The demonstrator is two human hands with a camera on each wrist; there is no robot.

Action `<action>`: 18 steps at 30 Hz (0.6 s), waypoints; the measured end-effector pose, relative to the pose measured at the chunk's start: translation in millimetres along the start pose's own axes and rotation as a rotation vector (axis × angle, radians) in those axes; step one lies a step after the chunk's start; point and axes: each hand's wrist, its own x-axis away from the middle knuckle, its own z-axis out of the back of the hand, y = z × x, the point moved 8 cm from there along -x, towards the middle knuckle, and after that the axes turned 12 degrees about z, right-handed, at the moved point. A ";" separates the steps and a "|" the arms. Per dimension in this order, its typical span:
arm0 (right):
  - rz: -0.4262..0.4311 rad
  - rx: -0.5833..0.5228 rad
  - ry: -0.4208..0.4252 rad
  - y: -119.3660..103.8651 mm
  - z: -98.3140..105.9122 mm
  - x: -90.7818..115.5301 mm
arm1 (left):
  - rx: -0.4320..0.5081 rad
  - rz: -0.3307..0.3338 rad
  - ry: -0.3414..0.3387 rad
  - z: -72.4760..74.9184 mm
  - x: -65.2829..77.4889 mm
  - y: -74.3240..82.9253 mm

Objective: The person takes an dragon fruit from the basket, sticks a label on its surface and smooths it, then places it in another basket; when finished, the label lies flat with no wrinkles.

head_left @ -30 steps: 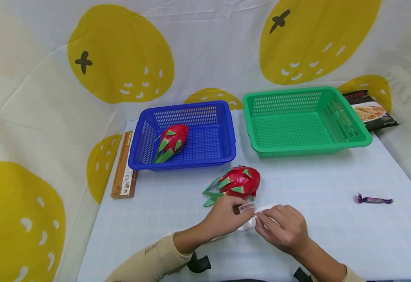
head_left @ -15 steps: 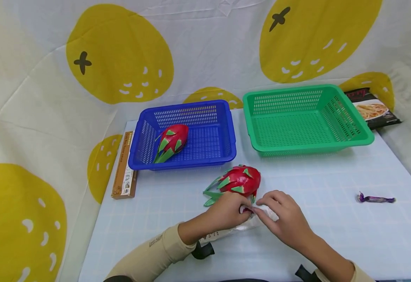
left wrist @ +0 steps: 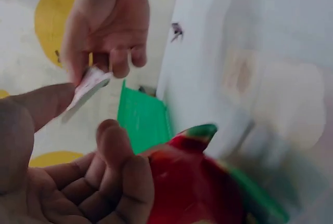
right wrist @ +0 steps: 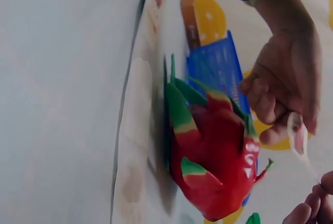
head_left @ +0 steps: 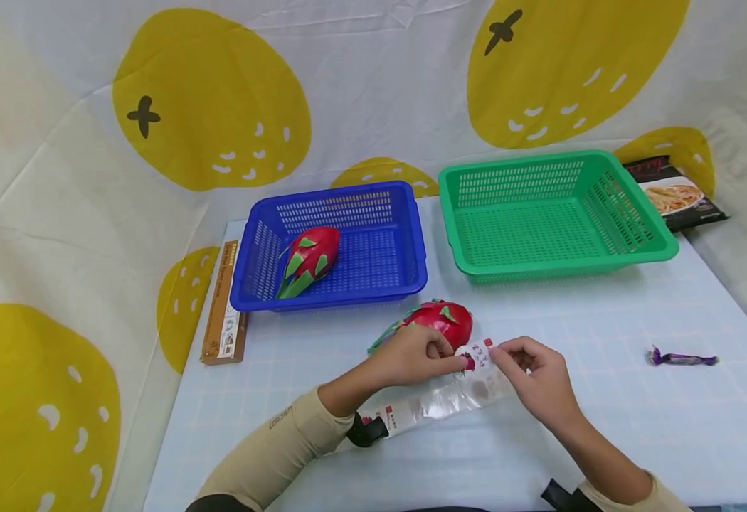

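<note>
A white sticker (head_left: 478, 355) with a dragon fruit picture is held up between both hands. My right hand (head_left: 542, 384) pinches its right edge between thumb and fingers. My left hand (head_left: 415, 355) holds the left edge, its thumb against the sticker and the other fingers curled. Beneath the hands a shiny clear strip of stickers (head_left: 444, 402) lies slantwise on the table. A red dragon fruit (head_left: 445, 318) with green scales sits just behind the left hand, partly hidden by it in the head view, and shows large in the right wrist view.
A blue basket (head_left: 329, 302) holds another dragon fruit (head_left: 312, 252). Right of it stands a green basket (head_left: 565, 267), with a black food packet (head_left: 674, 195) behind its right side. A brown box (head_left: 225, 306) lies far left. A purple wrapped candy (head_left: 682, 357) lies at right.
The hands have moved apart a little and up, with the sticker now spread between them, face visible. More of the sticker strip shows below. The baskets and fruit have stayed put.
</note>
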 end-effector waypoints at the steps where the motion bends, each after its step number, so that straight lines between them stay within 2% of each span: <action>1: -0.022 -0.008 0.010 2.1 0.4 -0.2 | 0.017 -0.001 -0.013 -3.7 -1.3 -1.5; 3: -0.071 -0.027 0.028 6.7 1.3 -0.7 | 0.050 -0.019 -0.015 -6.8 -3.1 -1.7; 5: -0.118 -0.054 0.040 10.7 2.3 -1.5 | 0.060 -0.039 0.019 -3.8 -5.1 0.4; 11: -0.292 -0.115 -0.015 26.9 -3.9 -2.0 | 0.070 -0.045 0.092 18.2 -15.3 12.2; 13: -0.355 -0.141 -0.047 33.5 -8.8 -2.7 | 0.009 -0.027 0.119 25.6 -22.5 16.8; 16: -0.439 -0.186 -0.077 42.8 -16.7 -4.4 | -0.144 0.012 0.173 36.5 -35.9 24.7; 18: -0.484 -0.211 -0.090 47.9 -22.2 -5.7 | -0.240 0.046 0.182 40.7 -46.3 28.5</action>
